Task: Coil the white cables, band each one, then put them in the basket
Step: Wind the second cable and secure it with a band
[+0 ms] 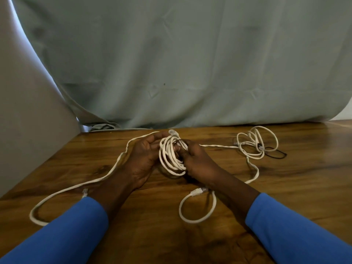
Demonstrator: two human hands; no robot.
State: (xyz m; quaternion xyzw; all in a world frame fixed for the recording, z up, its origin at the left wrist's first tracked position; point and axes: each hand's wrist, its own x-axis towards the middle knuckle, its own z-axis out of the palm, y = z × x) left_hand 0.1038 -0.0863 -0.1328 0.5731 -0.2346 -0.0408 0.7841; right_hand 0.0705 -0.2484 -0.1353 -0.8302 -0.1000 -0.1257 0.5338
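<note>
I see the coil (172, 155) of white cable held upright just above the wooden table (152, 235), between both hands near the middle of the view. It is a tight oval of several round, smooth turns, with a clear plug end poking out at its top. My left hand (142, 159) has its fingers curled round the coil's left side, palm turned inward, gripping it. My right hand (198, 162) grips the right side, fingertips tucked in among the turns; something thin and dark sits there, and I cannot tell what it is. A long tail (76, 185) of cable runs away from the left hand, across the table in a wide curve. Toward the far right lies a loose bundle (255, 143) of white cable in slack, uneven loops, with a thin black loop (276, 153) touching it. A ribbed white plug (198, 191) rests near the right wrist. The table is dark, glossy and grained; a creased grey-green cloth (190, 63) hangs behind. Both forearms wear blue sleeves (66, 231).
</note>
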